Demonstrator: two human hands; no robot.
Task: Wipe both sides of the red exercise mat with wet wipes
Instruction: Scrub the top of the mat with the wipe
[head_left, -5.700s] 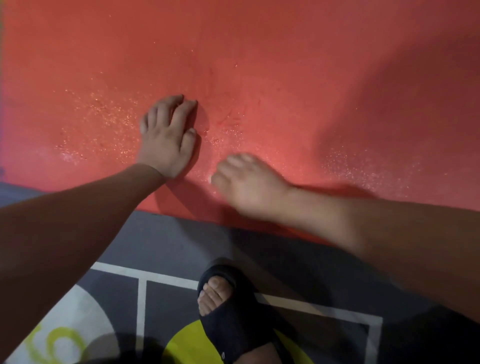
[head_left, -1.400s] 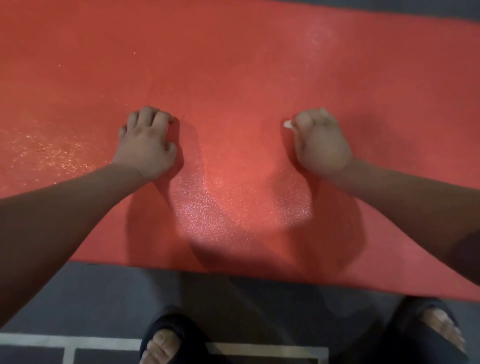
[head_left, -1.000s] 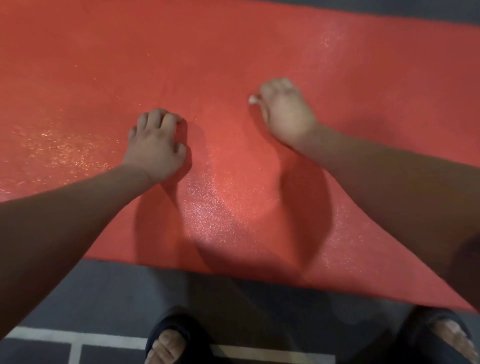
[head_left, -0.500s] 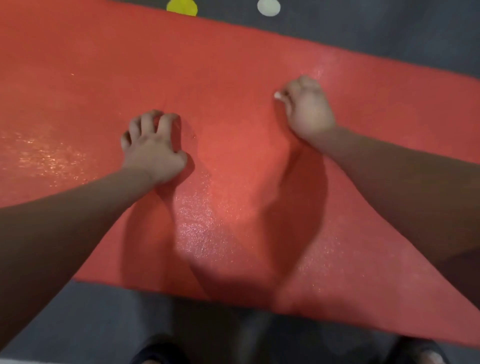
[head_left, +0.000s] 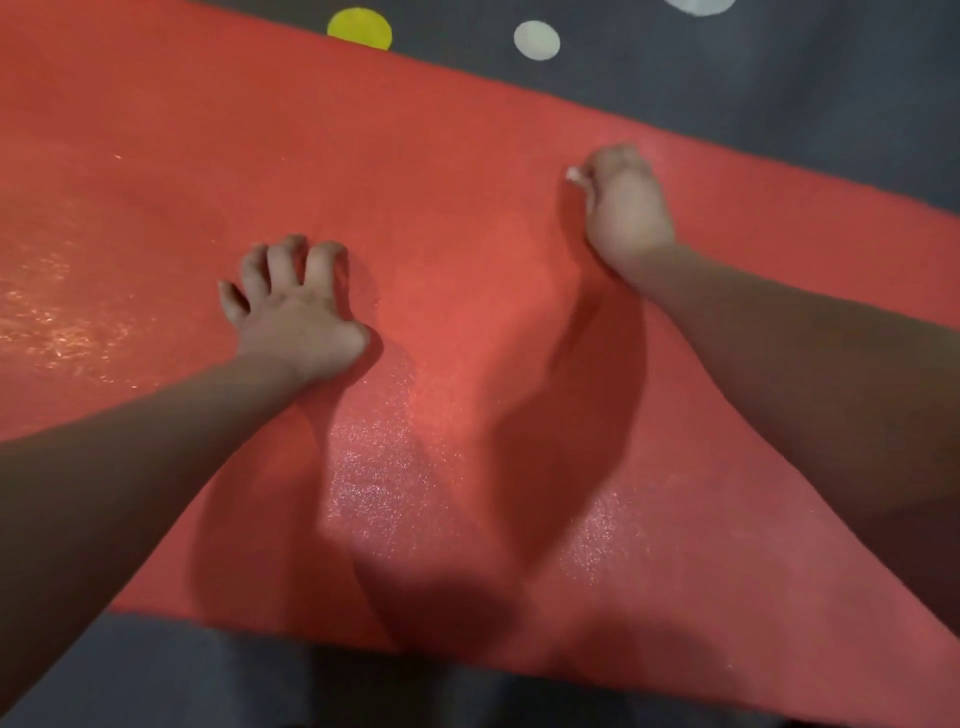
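Mat (head_left: 467, 156) lay flat on the dark floor (head_left: 779, 78), with a wet sheen towards its near edge. Left hand (head_left: 296, 317): fingers spread and bent, tips pressed on the mat, holding nothing. Right hand (head_left: 626, 208): fingers curled tight round a wipe (head_left: 573, 175), only a white corner showing, near the mat's far edge. Risks noted: the bracing hand could slip on the damp surface; the mat could creep or ruck under a hard stroke; the bunched wipe could leave the far strip unwiped.
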